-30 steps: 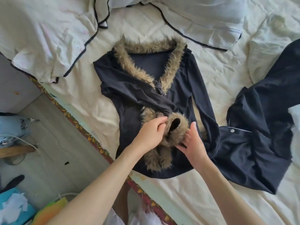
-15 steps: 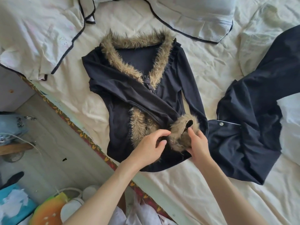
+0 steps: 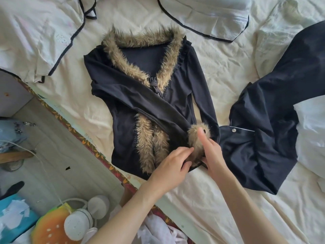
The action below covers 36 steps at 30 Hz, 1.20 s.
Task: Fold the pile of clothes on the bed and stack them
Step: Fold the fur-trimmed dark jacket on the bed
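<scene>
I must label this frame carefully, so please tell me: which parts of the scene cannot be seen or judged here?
All in the head view:
- Right sleeve's cuff of the fur-trimmed cardigan: hidden under the folded left sleeve's fur cuff and the right hand.
- Left hand: its fingers curl down; whether they pinch fabric cannot be told.
- Dark buttoned garment: cut off by the right edge, its type unclear.

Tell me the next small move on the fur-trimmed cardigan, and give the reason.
Probably let go of the fur cuff and reach for the other sleeve. The first sleeve already lies folded across the cardigan, its cuff at the lower right hem, where the left hand and right hand both touch it. The other sleeve lies unfolded along the side.
</scene>
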Tool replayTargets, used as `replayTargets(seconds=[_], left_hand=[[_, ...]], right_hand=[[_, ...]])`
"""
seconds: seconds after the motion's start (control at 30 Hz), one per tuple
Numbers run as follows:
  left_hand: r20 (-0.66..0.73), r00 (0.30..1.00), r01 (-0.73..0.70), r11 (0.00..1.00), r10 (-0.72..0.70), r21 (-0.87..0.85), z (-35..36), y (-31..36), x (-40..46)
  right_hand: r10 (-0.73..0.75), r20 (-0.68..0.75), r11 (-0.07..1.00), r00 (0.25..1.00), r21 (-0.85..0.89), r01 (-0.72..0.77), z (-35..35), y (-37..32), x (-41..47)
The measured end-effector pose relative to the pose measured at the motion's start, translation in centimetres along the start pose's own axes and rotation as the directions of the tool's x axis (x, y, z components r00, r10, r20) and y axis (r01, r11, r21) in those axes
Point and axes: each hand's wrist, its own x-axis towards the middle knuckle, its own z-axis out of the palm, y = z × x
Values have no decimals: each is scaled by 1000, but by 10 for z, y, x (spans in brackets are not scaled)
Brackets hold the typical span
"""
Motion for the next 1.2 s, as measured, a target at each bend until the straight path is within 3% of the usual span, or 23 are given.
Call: replayTargets(seconds=[0.1, 0.17, 0.23, 0.3, 0.47, 0.6, 0.67, 0.77, 0.83, 0.9, 0.97, 1.03, 1.1, 1.2], left_hand=[[26, 999, -35, 994, 33, 101, -15, -7, -4], [-72, 993, -69, 965, 90, 254, -37, -18, -3], [-219, 961, -60, 898, 170, 437, -62, -36, 5], [-291, 946, 44, 833, 142, 551, -89, -53, 16], [-178, 982, 99, 623, 65, 776, -123, -77, 39], [-206, 967, 82, 582, 149, 809, -129, -80, 46], [-261, 931, 49, 621, 256, 782, -132, -81, 43], [-302, 913, 50, 662, 273, 748, -132, -88, 25], [-220, 956, 34, 671, 194, 740, -128, -98, 14], [-122, 991, 42, 730, 58, 682, -122, -105, 8], [-208, 978, 91, 833, 29, 546, -120, -107, 5], [-434, 901, 183, 913, -7, 365, -123, -104, 4], [-617, 770, 295, 948, -164, 116, -132, -105, 3], [-666, 566, 390, 870, -485, -302, -158, -111, 7]], right_hand=[[-50, -119, 972, 992, -235, 21, 5, 0, 8], [-87, -174, 940, 981, -339, 23, 7, -1, 11], [-88, -166, 968, 982, -245, 45, 7, -3, 11], [-55, -89, 997, 994, -62, 50, 6, -4, 9], [-24, 15, 976, 1000, 217, 20, -4, -2, -1], [9, 40, 954, 999, 301, -21, -14, -3, -3], [17, 32, 965, 999, 262, -24, -16, -4, -3], [28, 48, 977, 998, 211, -37, -15, -2, -4], [-26, -35, 995, 999, -94, 22, -14, 3, -3], [-154, -124, 850, 980, -523, 67, -15, 7, -2], [-308, -154, 722, 939, -680, 126, -12, 6, -3], [-445, -164, 669, 881, -714, 205, -3, -3, -5], [-546, -165, 608, 821, -753, 253, 11, -18, -4], [-633, -25, 520, 774, -755, 400, 45, -49, 5]])
